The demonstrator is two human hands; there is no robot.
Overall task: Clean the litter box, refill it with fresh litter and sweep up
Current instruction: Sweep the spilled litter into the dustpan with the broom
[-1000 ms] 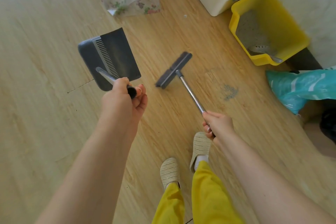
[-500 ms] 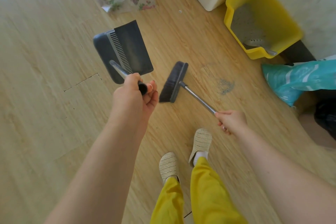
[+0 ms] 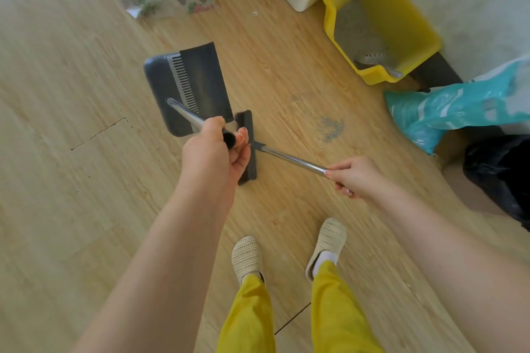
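Both hands gripping: left hand dustpan handle, right hand broom shaft, broom head pointing left.

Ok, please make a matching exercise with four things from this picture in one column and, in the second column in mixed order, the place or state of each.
Things:
1. dustpan
2. broom
3. scoop
4. spilled litter

Places or states:
A. loose on the floor
B. inside the yellow litter box
C. handle in the left hand
D. handle in the right hand

Pairs: 1-C, 2-D, 3-B, 4-A

head-worn view, looking steeply down, floor
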